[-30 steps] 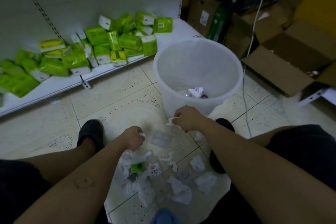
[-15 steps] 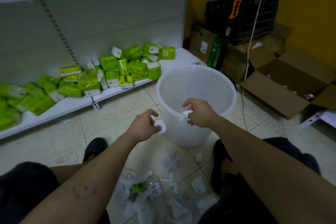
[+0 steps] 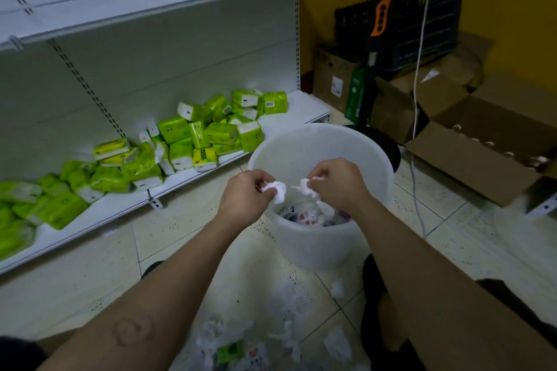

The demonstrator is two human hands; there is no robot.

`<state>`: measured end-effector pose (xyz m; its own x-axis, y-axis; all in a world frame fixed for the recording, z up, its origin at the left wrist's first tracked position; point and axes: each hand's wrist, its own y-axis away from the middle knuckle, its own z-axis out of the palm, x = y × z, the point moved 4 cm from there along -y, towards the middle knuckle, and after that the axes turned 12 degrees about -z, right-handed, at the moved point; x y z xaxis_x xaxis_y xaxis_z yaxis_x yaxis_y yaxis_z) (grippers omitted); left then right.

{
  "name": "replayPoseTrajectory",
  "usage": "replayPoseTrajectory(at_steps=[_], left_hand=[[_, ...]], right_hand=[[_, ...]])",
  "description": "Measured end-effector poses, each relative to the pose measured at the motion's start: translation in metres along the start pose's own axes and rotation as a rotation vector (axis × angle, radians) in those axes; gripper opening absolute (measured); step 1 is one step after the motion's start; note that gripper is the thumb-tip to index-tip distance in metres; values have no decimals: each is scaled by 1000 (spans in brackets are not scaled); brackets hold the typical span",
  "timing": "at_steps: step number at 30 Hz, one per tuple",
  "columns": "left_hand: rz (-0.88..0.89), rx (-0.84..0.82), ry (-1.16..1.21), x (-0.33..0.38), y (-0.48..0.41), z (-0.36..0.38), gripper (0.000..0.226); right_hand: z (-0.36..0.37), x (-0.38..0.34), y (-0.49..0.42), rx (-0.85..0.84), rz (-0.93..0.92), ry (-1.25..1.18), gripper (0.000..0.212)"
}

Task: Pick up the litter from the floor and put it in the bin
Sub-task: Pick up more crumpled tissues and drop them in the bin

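Note:
A white round bin (image 3: 304,141) stands on the tiled floor in front of me, with wrappers and tissue at its bottom. My left hand (image 3: 245,197) is over the bin's near rim, shut on a crumpled white tissue (image 3: 275,189). My right hand (image 3: 337,182) hangs over the bin's opening, shut on another crumpled white tissue (image 3: 306,187). More litter (image 3: 241,340), white tissues, clear plastic and a green-labelled wrapper, lies on the floor between my legs. A small tissue ball (image 3: 337,288) lies near my right foot.
A white shelf unit (image 3: 168,9) runs along the left; its bottom shelf holds several green tissue packs (image 3: 193,135). Cardboard boxes (image 3: 470,141), a black crate (image 3: 401,18) and a hanging white cord (image 3: 417,99) fill the right corner. My black shoes flank the litter.
Both hands rose from the floor litter, each with a tissue, and moved over the bin's opening. The camera tilted up, showing more shelf and wall.

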<state>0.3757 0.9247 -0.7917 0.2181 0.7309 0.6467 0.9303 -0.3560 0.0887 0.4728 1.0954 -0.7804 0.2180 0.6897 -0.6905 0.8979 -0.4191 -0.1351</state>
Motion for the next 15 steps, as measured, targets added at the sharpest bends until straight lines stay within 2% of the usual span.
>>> replayPoseTrajectory(at_steps=[2,4,6,15], left_hand=[[-20,2,-19,5,-9,10,39],[-45,-40,-70,4,-14,23,58],[-51,-73,-132,-2,-12,34,65],[-43,-135,-169,-64,43,49,41]], right_hand=[[1,3,-2,-56,-5,-22,37],[7,9,0,-243,-9,54,67],[10,12,4,-376,-10,160,78],[48,-4,48,-534,-58,237,55]])
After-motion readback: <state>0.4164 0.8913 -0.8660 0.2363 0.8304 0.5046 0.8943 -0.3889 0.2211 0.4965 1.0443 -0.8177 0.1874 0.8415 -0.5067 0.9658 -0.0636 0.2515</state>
